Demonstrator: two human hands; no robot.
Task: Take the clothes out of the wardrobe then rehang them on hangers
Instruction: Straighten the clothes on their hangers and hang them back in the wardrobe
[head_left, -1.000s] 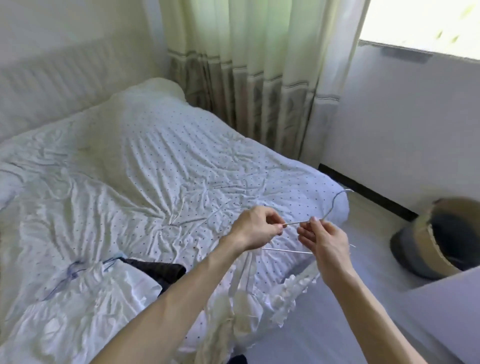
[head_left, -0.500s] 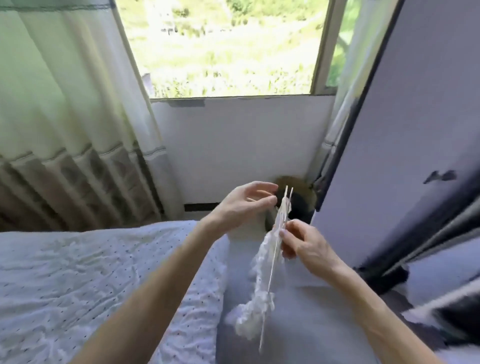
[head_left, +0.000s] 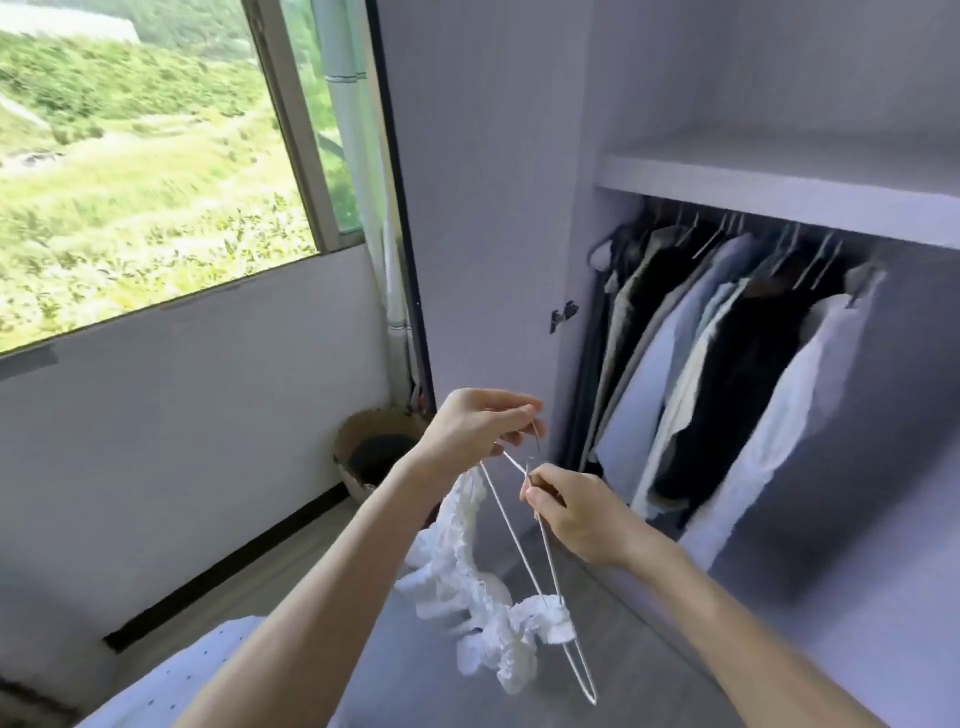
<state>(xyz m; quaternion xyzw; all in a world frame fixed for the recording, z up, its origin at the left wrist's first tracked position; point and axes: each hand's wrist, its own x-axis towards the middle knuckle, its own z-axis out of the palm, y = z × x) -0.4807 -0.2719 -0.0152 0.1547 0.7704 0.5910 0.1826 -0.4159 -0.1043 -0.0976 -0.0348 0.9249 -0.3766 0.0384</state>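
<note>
A thin white wire hanger (head_left: 524, 551) hangs tilted between my hands, its long end pointing down. A white ruffled garment (head_left: 483, 597) is draped over it and dangles below. My left hand (head_left: 478, 428) pinches the hanger's hook at the top. My right hand (head_left: 574, 512) grips the hanger's neck just under the hook. Both hands are in front of the open wardrobe (head_left: 779, 176), where several dark and light clothes (head_left: 727, 374) hang on a rail under a shelf.
The wardrobe's open door (head_left: 483, 208) stands to the left of the rail. A woven basket (head_left: 374, 447) sits on the floor in the corner below the window (head_left: 140, 156). A corner of the dotted bed sheet (head_left: 197, 675) shows at the bottom left.
The view has swung from the bed to the window and then to the open wardrobe. The hanger with the white garment has come along in both hands and now hangs upright.
</note>
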